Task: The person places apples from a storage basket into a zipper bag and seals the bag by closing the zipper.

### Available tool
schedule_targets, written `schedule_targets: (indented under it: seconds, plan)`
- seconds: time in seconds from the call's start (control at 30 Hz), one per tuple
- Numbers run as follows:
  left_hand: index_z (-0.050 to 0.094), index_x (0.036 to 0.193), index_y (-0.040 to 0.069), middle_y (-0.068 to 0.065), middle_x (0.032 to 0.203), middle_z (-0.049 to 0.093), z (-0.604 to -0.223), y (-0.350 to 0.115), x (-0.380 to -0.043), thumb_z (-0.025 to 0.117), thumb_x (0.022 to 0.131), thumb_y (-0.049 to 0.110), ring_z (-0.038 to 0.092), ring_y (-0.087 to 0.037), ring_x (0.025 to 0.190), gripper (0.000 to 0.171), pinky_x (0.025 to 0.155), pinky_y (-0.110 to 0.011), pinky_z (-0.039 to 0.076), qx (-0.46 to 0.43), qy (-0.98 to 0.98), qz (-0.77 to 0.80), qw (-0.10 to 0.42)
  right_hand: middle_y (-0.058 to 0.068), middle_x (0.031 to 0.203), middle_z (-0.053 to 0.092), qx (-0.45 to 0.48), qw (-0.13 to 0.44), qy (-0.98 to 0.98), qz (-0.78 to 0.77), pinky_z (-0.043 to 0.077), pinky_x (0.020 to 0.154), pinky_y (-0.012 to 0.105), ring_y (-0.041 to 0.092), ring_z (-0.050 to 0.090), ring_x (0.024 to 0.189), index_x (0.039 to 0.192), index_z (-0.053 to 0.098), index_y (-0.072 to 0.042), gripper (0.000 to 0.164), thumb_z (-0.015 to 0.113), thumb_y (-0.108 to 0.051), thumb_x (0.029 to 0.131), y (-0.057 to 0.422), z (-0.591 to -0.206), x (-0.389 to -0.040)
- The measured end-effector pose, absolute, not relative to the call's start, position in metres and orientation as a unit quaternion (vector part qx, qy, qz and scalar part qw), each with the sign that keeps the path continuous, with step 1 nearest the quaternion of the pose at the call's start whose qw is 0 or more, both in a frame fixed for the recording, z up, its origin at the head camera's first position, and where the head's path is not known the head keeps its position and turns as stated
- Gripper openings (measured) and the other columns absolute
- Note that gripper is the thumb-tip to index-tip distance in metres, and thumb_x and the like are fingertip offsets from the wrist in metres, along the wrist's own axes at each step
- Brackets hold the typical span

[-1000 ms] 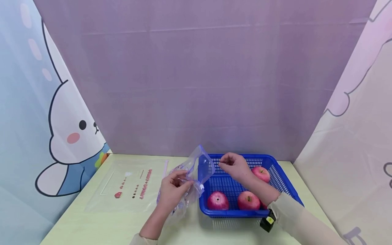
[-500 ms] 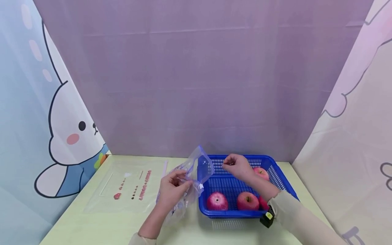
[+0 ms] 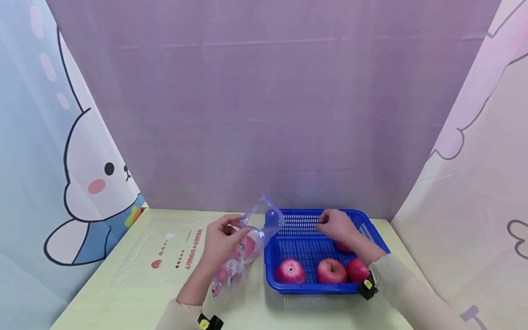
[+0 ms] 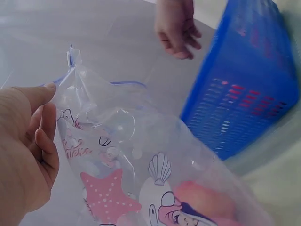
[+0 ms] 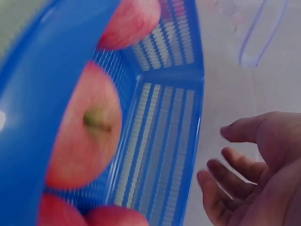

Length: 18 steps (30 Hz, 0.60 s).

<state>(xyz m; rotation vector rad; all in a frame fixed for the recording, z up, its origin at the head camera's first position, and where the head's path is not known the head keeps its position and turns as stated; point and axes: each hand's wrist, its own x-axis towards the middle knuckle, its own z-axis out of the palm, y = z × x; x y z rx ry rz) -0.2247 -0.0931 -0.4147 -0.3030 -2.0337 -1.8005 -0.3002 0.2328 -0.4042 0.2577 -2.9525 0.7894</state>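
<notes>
My left hand (image 3: 220,238) pinches the rim of a clear slider zip bag (image 3: 264,220) with a purple zip strip. The bag's mouth gapes to the right, beside the basket. Red fruit (image 3: 247,246) shows through its cartoon-printed side, and the left wrist view shows a pink starfish print (image 4: 110,195) near my palm. Over the back of the blue plastic basket (image 3: 313,288) hovers my right hand (image 3: 336,225), fingers loosely bent with nothing in them. Red apples (image 3: 331,271) lie in the basket, several along its front wall and one partly behind my right forearm.
A second clear bag (image 3: 165,256) with red print lies flat on the pale table (image 3: 111,302) at the left. Behind the table hangs a purple-grey cloth (image 3: 264,114); printed cartoon curtains (image 3: 99,151) close off both sides.
My right hand has drawn back to the right over the basket. My left hand has shifted slightly left with the bag, turning it so the red fruit inside now shows.
</notes>
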Motion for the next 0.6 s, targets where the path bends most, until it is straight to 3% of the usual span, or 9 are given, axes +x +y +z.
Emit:
schedule_targets:
  seconds: [0.2,0.4,0.6]
  plan:
    - [0.074,0.102,0.005,-0.008,0.08,0.068,-0.406,-0.101,-0.233,0.082,0.078,0.008,0.056,-0.014,0.057,0.025,0.048,-0.022,0.046,-0.119,-0.728,-0.638,0.22,0.004,0.083,0.06,0.065,0.007,-0.981,0.18,0.044,0.061,0.038,0.021,0.053,0.069,0.095,0.062,-0.006,0.024,0.072,-0.025,0.085,0.25,-0.406,-0.305]
    - [0.074,0.102,0.008,-0.006,0.081,0.068,-0.405,-0.106,-0.231,0.082,0.078,0.009,0.057,-0.015,0.059,0.026,0.049,-0.022,0.046,-0.105,-0.726,-0.643,0.221,0.009,0.098,0.066,0.074,-0.015,-0.985,0.156,0.051,0.071,0.045,0.024,0.061,0.082,0.107,0.064,-0.002,0.036,0.073,-0.029,0.085,0.259,-0.407,-0.31]
    - [0.074,0.101,0.008,-0.007,0.081,0.068,-0.409,-0.102,-0.223,0.083,0.076,0.008,0.057,-0.016,0.062,0.026,0.05,-0.021,0.045,-0.087,-0.714,-0.661,0.211,0.012,0.098,0.066,0.083,-0.017,-0.985,0.15,0.051,0.075,0.048,0.028,0.061,0.084,0.108,0.063,0.0,0.038,0.075,-0.026,0.083,0.266,-0.408,-0.317]
